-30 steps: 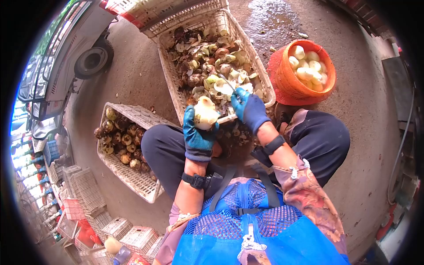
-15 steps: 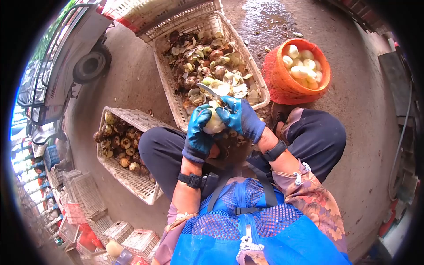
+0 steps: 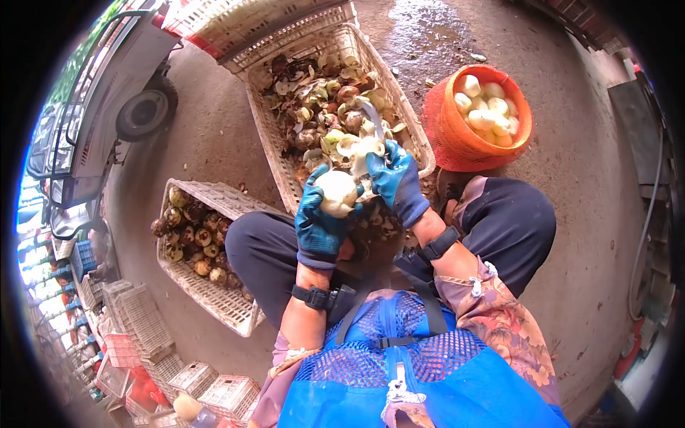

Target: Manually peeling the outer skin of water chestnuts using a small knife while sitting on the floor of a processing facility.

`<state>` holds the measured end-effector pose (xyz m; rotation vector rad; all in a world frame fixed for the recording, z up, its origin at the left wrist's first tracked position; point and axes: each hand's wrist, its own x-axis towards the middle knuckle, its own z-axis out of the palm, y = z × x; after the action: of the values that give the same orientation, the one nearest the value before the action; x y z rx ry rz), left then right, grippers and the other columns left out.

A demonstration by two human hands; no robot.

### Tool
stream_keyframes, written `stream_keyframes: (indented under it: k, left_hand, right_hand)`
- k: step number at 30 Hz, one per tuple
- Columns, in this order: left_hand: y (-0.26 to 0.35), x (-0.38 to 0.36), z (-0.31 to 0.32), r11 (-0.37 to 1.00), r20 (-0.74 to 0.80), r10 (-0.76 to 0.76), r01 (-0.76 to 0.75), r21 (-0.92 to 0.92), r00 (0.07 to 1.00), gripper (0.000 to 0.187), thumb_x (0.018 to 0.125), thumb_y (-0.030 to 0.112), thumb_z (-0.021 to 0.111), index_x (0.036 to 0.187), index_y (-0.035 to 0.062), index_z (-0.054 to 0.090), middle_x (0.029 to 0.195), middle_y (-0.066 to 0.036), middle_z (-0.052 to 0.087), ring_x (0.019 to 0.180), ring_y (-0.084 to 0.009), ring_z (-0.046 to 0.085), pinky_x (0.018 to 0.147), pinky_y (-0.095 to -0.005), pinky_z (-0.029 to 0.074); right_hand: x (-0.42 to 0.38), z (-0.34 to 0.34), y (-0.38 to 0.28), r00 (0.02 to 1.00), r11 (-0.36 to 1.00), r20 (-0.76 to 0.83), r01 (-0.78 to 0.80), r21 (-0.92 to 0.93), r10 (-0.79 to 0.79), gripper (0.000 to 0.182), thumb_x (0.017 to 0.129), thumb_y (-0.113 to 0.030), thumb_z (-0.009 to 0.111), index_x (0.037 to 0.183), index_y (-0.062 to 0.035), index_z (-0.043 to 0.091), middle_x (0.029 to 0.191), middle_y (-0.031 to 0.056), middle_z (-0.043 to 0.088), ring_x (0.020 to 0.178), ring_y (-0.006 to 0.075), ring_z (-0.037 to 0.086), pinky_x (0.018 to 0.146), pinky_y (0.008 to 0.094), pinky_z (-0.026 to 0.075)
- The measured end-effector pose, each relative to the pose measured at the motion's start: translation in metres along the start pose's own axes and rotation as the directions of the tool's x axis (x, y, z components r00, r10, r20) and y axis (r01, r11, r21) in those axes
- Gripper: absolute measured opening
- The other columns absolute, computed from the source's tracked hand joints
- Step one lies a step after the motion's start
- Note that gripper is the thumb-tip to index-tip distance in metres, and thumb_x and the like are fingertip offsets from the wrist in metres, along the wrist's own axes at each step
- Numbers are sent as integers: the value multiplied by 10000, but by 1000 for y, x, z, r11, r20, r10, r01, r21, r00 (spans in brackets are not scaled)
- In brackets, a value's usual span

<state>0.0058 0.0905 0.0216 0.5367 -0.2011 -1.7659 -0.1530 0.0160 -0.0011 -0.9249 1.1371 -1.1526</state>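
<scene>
My left hand (image 3: pixel 318 222), in a blue coated glove, is wrapped round a peeled, whitish round vegetable (image 3: pixel 336 192) just over the near end of the peelings crate. Close on its right, my right hand (image 3: pixel 394 182), gloved alike, grips a knife (image 3: pixel 372 118). The blade points up and away from me, and the handle is hidden in the glove. A pale strip of peel (image 3: pixel 367 148) hangs by the blade, beside the right fingers. Under and beyond both hands, the white plastic crate (image 3: pixel 273 146) holds peelings and some brown, rough-skinned pieces.
An orange mesh-covered bucket (image 3: pixel 446 128) of peeled vegetables stands at my right. At left, a tilted crate (image 3: pixel 207 303) holds brown unpeeled ones. More crates (image 3: pixel 139 314) are stacked lower left. A vehicle wheel (image 3: pixel 146 108) shows upper left, and wet concrete (image 3: pixel 428 32) lies ahead.
My hands have moved apart, the right one with the knife away from the vegetable. The blade has swung from pointing left to upright. More of the peeled vegetable's surface now shows.
</scene>
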Motion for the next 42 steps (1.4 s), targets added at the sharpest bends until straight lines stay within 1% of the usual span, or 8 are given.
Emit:
stream_keyframes:
  k: [4, 9, 15, 20, 28, 35, 38, 42]
  left_hand:
    - [5, 1, -19, 997, -113, -2, -7, -82, 994, 560, 911, 288, 587, 1423, 128, 425, 1355, -188, 521, 1204, -395, 535, 899, -449, 530]
    - [5, 1, -6, 997, -106, 71, -72, 1, 992, 550, 905, 302, 604, 1394, 105, 450, 1325, -226, 528, 1123, -371, 585, 804, -402, 561]
    - [9, -8, -9, 997, -155, 28, -39, -68, 987, 513, 903, 286, 614, 1351, 79, 473, 1270, -183, 558, 1072, -342, 604, 785, -382, 565]
    - [0, -8, -13, 980, -237, 197, -183, 81, 951, 455, 916, 214, 624, 1328, 78, 487, 1219, -149, 583, 1075, -313, 607, 788, -386, 568]
    - [10, -18, 1, 998, -161, -7, 16, 56, 987, 393, 894, 165, 647, 1275, 153, 552, 1208, -71, 599, 1088, -268, 605, 867, -400, 553]
    - [4, -15, 17, 919, -131, 180, -120, 375, 975, 296, 907, 141, 634, 1190, 102, 559, 1088, -63, 629, 993, -229, 647, 775, -349, 588]
    - [6, -11, 19, 909, -154, 154, -79, 410, 976, 279, 920, 146, 623, 1184, 87, 554, 1075, -68, 632, 937, -219, 659, 720, -330, 596]
    - [1, -6, 16, 919, -189, 213, -130, 373, 959, 269, 932, 146, 612, 1184, 79, 549, 1072, -74, 635, 909, -217, 665, 689, -331, 598]
  right_hand:
    - [11, -15, -3, 995, 996, -101, -10, 85, 19, 345, 894, -90, 624, 1224, 4, 587, 929, 24, 678, 717, 56, 557, 639, 259, 489]
    - [6, -24, -14, 971, 915, 166, 220, -339, -172, 531, 860, -138, 633, 1376, -82, 521, 984, 104, 708, 710, 96, 575, 680, 286, 504]
    - [-38, -21, -50, 796, 461, 507, 605, -649, -332, 408, 891, -149, 616, 1298, -172, 593, 1015, 158, 688, 818, 310, 689, 688, 387, 544]
    - [-62, -24, -50, 825, 208, 514, 559, -803, -234, 478, 859, -190, 562, 1334, -233, 545, 946, 98, 675, 741, 287, 682, 585, 430, 531]
    - [-68, -36, -59, 794, 106, 575, 600, -793, -198, 528, 841, -154, 595, 1361, -223, 531, 876, 98, 667, 719, 285, 665, 568, 418, 503]
    - [-73, -33, -54, 852, -22, 489, 494, -869, -184, 553, 831, -128, 590, 1371, -227, 519, 851, 92, 650, 718, 268, 661, 565, 417, 500]
    - [-69, -29, -45, 883, 53, 444, 456, -888, -149, 511, 865, -134, 544, 1371, -201, 514, 934, 99, 660, 795, 276, 679, 619, 411, 530]
    - [-64, -17, -24, 897, 403, 370, 439, -803, -240, 443, 889, -132, 524, 1328, -182, 549, 1020, 149, 688, 881, 346, 666, 697, 451, 536]
